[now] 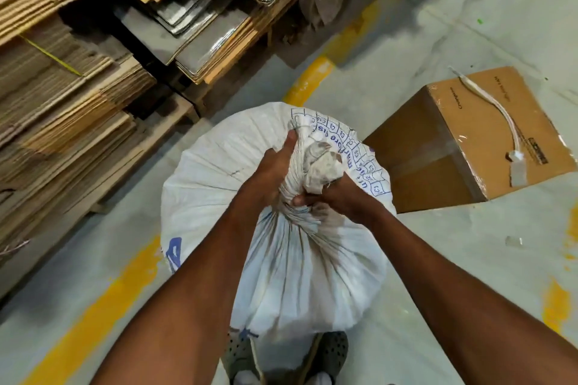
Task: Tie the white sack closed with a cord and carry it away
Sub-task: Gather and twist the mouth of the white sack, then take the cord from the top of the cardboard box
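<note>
A full white woven sack [300,266] with blue print stands on the floor in front of my feet. Its mouth is gathered into a twisted neck [316,162] at the top. My left hand [275,170] grips the left side of that neck, thumb pointing up. My right hand [341,197] clutches the neck from the right and below, fingers curled into the bunched fabric. A white cord [500,116] with a tag lies on top of the cardboard box to the right, apart from both hands.
A taped cardboard box [469,147] stands on the floor right of the sack. Stacks of flattened cardboard [93,72] on pallets fill the left and top. Yellow floor lines [103,300] run past the sack. My two shoes [328,353] show below it.
</note>
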### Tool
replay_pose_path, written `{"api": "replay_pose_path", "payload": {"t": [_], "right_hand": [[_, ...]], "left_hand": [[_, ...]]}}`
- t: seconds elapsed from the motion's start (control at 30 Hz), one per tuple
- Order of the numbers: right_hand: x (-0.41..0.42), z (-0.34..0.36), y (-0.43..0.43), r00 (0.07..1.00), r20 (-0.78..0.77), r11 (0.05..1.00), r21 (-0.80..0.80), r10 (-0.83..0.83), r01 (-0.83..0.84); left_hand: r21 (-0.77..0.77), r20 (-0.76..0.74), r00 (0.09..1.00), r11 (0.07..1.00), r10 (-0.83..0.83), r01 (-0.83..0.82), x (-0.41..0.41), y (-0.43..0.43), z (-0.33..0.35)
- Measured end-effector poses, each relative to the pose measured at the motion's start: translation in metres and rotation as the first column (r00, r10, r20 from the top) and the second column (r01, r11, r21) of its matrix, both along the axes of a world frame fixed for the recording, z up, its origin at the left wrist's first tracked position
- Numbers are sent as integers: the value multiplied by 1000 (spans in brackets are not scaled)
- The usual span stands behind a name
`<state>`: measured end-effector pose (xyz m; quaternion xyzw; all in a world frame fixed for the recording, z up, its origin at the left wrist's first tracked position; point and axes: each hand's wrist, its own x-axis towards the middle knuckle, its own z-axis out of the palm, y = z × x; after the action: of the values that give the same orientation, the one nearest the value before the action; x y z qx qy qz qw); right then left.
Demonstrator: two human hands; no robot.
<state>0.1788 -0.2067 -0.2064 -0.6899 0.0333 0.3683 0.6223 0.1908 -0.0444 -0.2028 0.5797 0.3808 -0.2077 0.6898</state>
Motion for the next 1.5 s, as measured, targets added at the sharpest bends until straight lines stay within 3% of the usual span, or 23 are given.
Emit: {"api": "replay_pose_path", "payload": {"t": [0.07,0.1,0.17,0.2,0.23,0.3,0.37,0.43,0.5,0.6,0.67,0.77,0.87,0.97,1.07,1.17,1.23,1.3,1.37,1.5], "right_hand": [[-6,4,-3,998,56,999,-36,5,-3],[-9,6,-1,997,65,999,-31,-38,40],[-18,3,10,980,191,994,-85,-47,64],[-20,1,19,967,253,978,-200,-14,66],[-20,-1,27,958,285,939,-336,25,76],[-17,-3,39,948,305,833,-545,92,95],[-12,-2,43,949,292,757,-645,115,106],[-9,-5,45,947,295,704,-700,129,122],[-9,-11,47,942,299,655,-744,150,132],[-10,-21,45,945,289,647,-752,152,126],[-10,-23,35,946,241,701,-713,215,22],[-18,-20,21,888,308,810,-576,341,-111],[-31,-21,5,852,427,819,-574,304,-5],[-30,-21,-15,819,522,820,-560,240,117],[-18,-2,-42,793,585,747,-601,169,284],[4,29,-78,783,607,641,-658,140,395],[21,51,-113,820,567,597,-686,79,416],[37,67,-151,802,595,547,-690,57,473],[55,78,-196,788,612,501,-702,61,507],[89,96,-280,769,639,444,-693,14,568]], "left_hand": [[121,46,998,992,-49,43,3,-3,-15],[272,83,991,959,-108,82,3,-6,-13],[663,1,977,732,-212,158,4,-8,-17],[775,-16,982,619,-187,130,2,-8,-14],[810,28,989,582,-147,64,0,-7,-12],[729,157,987,679,-42,-87,-6,-6,-8],[520,202,978,840,54,-154,-14,-11,-6],[297,197,980,954,-21,-39,-25,-22,-6],[282,186,963,949,-197,139,-30,-32,-9],[410,150,966,902,-212,134,-23,-27,-22],[499,120,965,855,-232,143,-13,-13,-35],[435,12,972,877,-235,207,2,16,-48],[487,18,979,857,-203,168,9,15,-36],[678,66,961,718,-269,155,5,-12,-8],[857,-49,911,451,-410,249,10,-42,20],[956,-156,889,162,-430,246,23,-73,38],[980,-138,885,69,-444,187,34,-103,47],[984,-69,876,113,-478,139,47,-135,57],[968,23,837,222,-547,118,66,-171,67],[918,181,675,369,-715,145,114,-247,88]]}}
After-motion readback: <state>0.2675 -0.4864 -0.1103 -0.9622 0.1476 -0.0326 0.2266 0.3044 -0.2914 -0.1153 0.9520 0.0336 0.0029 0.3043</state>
